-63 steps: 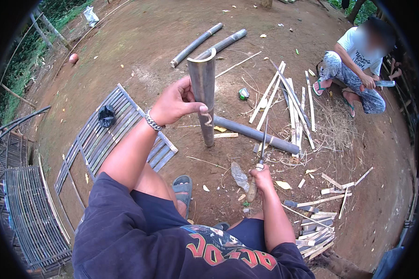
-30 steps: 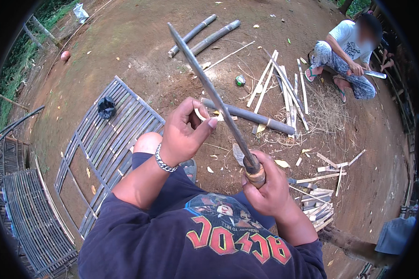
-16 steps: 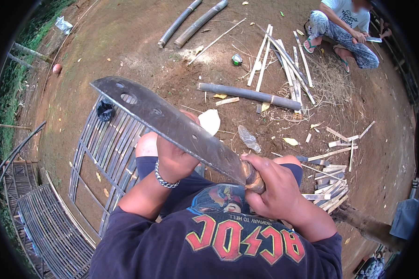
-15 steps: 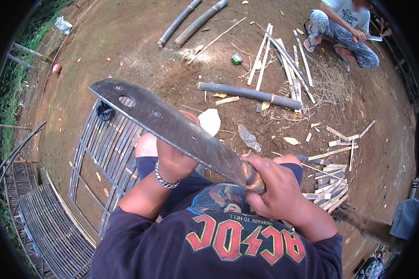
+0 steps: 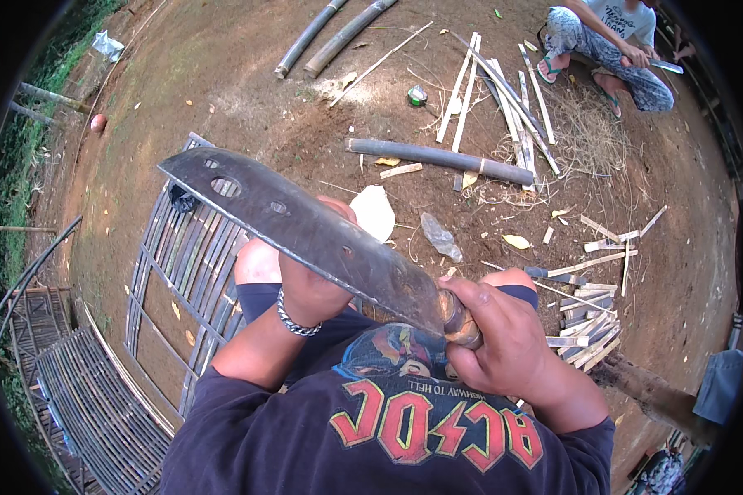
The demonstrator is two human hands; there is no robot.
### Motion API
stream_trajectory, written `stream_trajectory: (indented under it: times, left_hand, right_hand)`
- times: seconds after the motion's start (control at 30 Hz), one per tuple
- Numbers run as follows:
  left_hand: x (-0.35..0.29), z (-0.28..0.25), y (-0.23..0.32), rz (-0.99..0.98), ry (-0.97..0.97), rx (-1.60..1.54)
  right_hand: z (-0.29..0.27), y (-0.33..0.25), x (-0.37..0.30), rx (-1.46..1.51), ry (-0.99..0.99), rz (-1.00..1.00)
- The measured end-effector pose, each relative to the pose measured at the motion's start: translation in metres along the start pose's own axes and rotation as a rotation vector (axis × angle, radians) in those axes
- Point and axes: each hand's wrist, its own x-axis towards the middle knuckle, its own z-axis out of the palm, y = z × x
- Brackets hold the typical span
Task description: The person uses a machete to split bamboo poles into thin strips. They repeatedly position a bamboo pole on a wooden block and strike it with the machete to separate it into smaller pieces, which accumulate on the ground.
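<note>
- The right hand point(image 5: 504, 338) is closed in a fist, fingers curled tight and knuckles up, raised close in front of the chest.
- The right forearm runs short and bent from the lower right, wrist roughly straight.
- The left hand point(image 5: 314, 280) sits farther forward at knee height, back of the hand up, fingers curled under and partly hidden.
- A metal chain bracelet point(image 5: 295, 318) circles the left wrist.
- The left forearm rises bare from the lower left, elbow bent.
</note>
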Motion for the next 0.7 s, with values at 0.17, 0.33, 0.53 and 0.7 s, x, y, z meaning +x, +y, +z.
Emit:
stream_trajectory:
  times: [0.17, 0.33, 0.53, 0.7]
  left_hand:
    - [-0.002, -0.003, 0.002, -0.04, -0.008, 0.002]
    - [-0.005, -0.002, 0.004, -0.136, 0.022, -0.142]
    - [-0.002, -0.001, 0.008, -0.168, 0.014, -0.151]
    - [0.0, -0.002, 0.007, -0.18, 0.005, -0.145]
  right_hand:
    - [-0.001, -0.003, -0.001, 0.028, 0.0, 0.004]
    - [-0.003, -0.008, -0.004, 0.062, -0.021, 0.036]
    - [-0.006, -0.011, -0.005, 0.061, -0.031, 0.047]
    - [-0.009, -0.013, -0.003, 0.035, -0.057, 0.091]
